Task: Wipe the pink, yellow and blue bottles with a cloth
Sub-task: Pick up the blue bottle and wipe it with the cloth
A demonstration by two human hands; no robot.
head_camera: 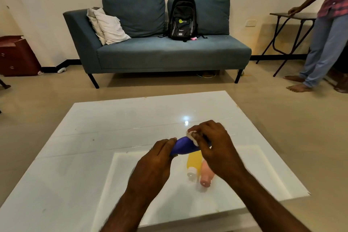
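My left hand [157, 158] grips one end of the blue bottle [183, 146], which I hold sideways a little above the white table [94, 137]. My right hand [216, 143] presses a small white cloth [192, 135] against the bottle's other end and covers that end. Below the blue bottle, the yellow bottle [194, 162] with a white cap and the pink bottle [206, 174] lie side by side on the table, caps pointing toward me. My right hand hides part of the pink bottle.
A blue sofa [160, 52] stands beyond the table with a black backpack [182, 18] and white pillows [108, 26]. A person [327, 30] stands at the right by a dark folding table [293, 17]. A maroon cabinet [17, 55] sits at the left wall.
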